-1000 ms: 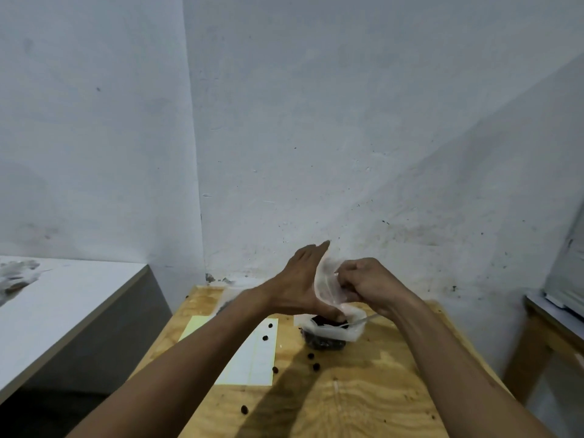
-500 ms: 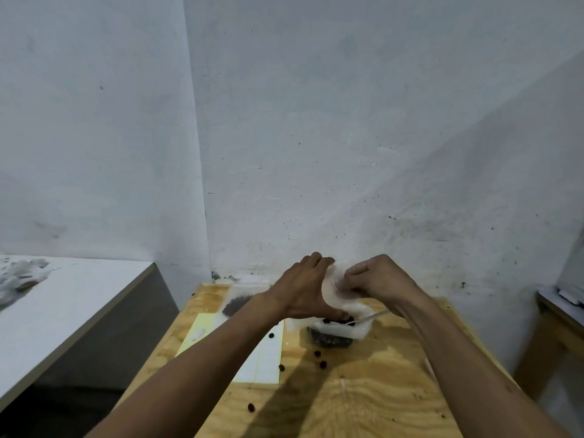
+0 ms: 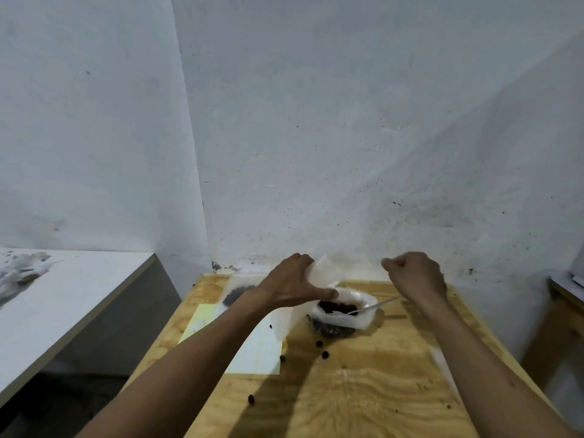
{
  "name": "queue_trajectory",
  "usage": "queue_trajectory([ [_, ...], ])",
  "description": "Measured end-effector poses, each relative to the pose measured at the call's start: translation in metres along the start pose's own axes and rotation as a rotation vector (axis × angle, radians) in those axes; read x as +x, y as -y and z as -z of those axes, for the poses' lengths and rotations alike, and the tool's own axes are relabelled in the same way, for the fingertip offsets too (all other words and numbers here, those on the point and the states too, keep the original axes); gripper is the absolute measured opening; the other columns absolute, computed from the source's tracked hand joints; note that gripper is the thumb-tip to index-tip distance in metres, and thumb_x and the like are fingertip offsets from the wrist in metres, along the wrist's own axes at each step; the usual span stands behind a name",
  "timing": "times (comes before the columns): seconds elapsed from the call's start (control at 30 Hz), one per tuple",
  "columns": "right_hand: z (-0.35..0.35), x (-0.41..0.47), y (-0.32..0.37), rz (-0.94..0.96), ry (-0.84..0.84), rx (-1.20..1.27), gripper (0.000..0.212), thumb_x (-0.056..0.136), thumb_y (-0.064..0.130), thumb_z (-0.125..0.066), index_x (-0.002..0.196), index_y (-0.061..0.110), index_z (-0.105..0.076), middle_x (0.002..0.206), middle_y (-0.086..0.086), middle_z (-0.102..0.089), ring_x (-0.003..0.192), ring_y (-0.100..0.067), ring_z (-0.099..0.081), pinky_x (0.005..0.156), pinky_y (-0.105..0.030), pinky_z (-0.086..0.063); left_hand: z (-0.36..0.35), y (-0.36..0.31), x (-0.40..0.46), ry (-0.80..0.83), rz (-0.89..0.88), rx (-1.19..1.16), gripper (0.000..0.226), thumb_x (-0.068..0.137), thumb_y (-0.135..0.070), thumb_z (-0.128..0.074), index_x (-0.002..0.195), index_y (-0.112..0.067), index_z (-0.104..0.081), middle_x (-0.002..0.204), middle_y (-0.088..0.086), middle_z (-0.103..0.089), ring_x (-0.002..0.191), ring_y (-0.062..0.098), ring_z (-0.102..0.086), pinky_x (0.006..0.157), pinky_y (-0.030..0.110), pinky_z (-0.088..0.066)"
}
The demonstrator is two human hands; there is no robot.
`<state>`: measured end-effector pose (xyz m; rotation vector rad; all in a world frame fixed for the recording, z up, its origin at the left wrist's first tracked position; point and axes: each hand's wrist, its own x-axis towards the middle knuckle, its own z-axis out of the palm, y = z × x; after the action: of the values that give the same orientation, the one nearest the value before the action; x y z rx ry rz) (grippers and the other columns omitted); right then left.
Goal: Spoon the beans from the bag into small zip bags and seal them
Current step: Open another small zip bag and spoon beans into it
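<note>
The open bag of dark beans (image 3: pixel 363 319) stands with its rim rolled down on the wooden table (image 3: pixel 363 390), and a spoon (image 3: pixel 377 306) leans in it with the handle pointing right. My left hand (image 3: pixel 292 284) pinches an empty small clear zip bag (image 3: pixel 325 271) just above and left of the bean bag. My right hand (image 3: pixel 414 275) hovers to the right of that bag, apart from it, fingers curled into a fist with nothing visible in it. A small zip bag holding beans (image 3: pixel 235 294) lies at the table's back left.
A pale yellow sheet (image 3: pixel 259 349) lies under my left forearm. Several loose beans (image 3: pixel 319 343) are scattered on the wood in front of the bean bag. A white table (image 3: pixel 72 298) stands to the left, another wooden table (image 3: pixel 565 298) to the right, and a wall close behind.
My right hand has let go of the small zip bag and moved away to the right. My left hand keeps hold of the bag.
</note>
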<state>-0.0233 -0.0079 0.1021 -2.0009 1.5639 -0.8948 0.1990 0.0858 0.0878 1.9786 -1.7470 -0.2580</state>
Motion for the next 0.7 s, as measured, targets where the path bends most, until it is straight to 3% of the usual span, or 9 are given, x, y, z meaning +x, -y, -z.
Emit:
queue_trajectory([
  [0.07,0.000,0.002,-0.026,-0.183,0.065,-0.104,0.061,0.093,0.059,-0.057,0.061,0.007,-0.054,0.060,-0.006,-0.058,0.060,-0.027,-0.059,0.056,-0.030,-0.039,-0.002,0.007,0.000,0.046,0.105,-0.072,0.055,0.072,-0.068,-0.077,0.079,-0.021,-0.048,0.082,-0.007,-0.046,0.070,0.011,-0.044,0.059,0.027,-0.029],
  [0.13,-0.008,-0.003,-0.042,-0.269,0.188,-0.079,0.072,0.088,0.072,-0.051,0.056,0.008,-0.052,0.050,-0.006,-0.058,0.047,-0.023,-0.055,0.052,-0.028,-0.039,-0.005,0.011,0.002,0.132,0.194,-0.119,0.069,0.070,-0.075,-0.072,0.093,-0.012,-0.057,0.090,-0.002,-0.055,0.079,0.015,-0.052,0.064,0.029,-0.035],
  [0.17,-0.015,-0.004,-0.048,-0.290,0.238,-0.035,0.074,0.086,0.074,-0.051,0.056,0.007,-0.058,0.048,-0.008,-0.061,0.043,-0.022,-0.056,0.052,-0.027,-0.042,-0.006,0.012,0.004,0.184,0.232,-0.150,0.077,0.068,-0.078,-0.071,0.106,-0.011,-0.060,0.104,0.003,-0.063,0.093,0.019,-0.059,0.072,0.031,-0.042],
  [0.23,-0.028,-0.008,-0.055,-0.301,0.291,0.108,0.069,0.086,0.068,-0.059,0.063,0.004,-0.067,0.053,-0.012,-0.068,0.045,-0.024,-0.061,0.054,-0.031,-0.051,-0.010,0.010,0.007,0.295,0.286,-0.217,0.090,0.068,-0.076,-0.072,0.132,-0.014,-0.058,0.137,0.004,-0.059,0.122,0.026,-0.058,0.088,0.033,-0.045],
  [0.3,-0.039,-0.009,-0.059,-0.203,0.272,0.191,0.052,0.091,0.052,-0.065,0.072,0.005,-0.070,0.061,-0.012,-0.071,0.050,-0.025,-0.065,0.054,-0.037,-0.056,-0.016,0.009,0.010,0.386,0.294,-0.254,0.092,0.065,-0.076,-0.073,0.140,-0.025,-0.056,0.143,-0.003,-0.055,0.128,0.024,-0.055,0.100,0.034,-0.046],
  [0.37,-0.045,-0.009,-0.059,-0.078,0.201,0.165,0.034,0.097,0.038,-0.061,0.079,0.010,-0.071,0.067,-0.010,-0.072,0.054,-0.025,-0.067,0.048,-0.034,-0.055,-0.020,0.008,0.012,0.413,0.307,-0.231,0.094,0.060,-0.080,-0.073,0.135,-0.025,-0.061,0.135,-0.003,-0.060,0.117,0.021,-0.060,0.093,0.033,-0.050],
  [0.5,-0.041,-0.005,-0.054,0.050,0.042,-0.009,0.037,0.097,0.030,-0.054,0.068,0.009,-0.065,0.057,-0.006,-0.062,0.052,-0.024,-0.059,0.049,-0.035,-0.049,-0.026,0.012,0.015,0.340,0.358,-0.244,0.094,0.060,-0.081,-0.072,0.130,-0.017,-0.062,0.123,-0.001,-0.063,0.104,0.018,-0.062,0.083,0.031,-0.053],
  [0.6,-0.040,-0.009,-0.049,0.002,-0.030,-0.104,0.046,0.095,0.025,-0.053,0.052,0.013,-0.041,0.046,-0.001,-0.038,0.042,-0.020,-0.036,0.046,-0.025,-0.024,-0.025,0.009,0.016,0.247,0.327,-0.309,0.082,0.061,-0.079,-0.073,0.117,-0.020,-0.068,0.108,-0.002,-0.068,0.096,0.016,-0.065,0.083,0.033,-0.054],
  [0.7,-0.050,-0.014,-0.050,-0.110,-0.034,-0.010,0.050,0.093,0.021,-0.055,0.048,0.010,-0.036,0.043,-0.002,-0.032,0.040,-0.020,-0.030,0.048,-0.025,-0.021,-0.022,0.002,0.018,0.244,0.247,-0.333,0.079,0.056,-0.084,-0.072,0.107,-0.023,-0.073,0.099,-0.005,-0.071,0.092,0.015,-0.068,0.088,0.036,-0.056],
])
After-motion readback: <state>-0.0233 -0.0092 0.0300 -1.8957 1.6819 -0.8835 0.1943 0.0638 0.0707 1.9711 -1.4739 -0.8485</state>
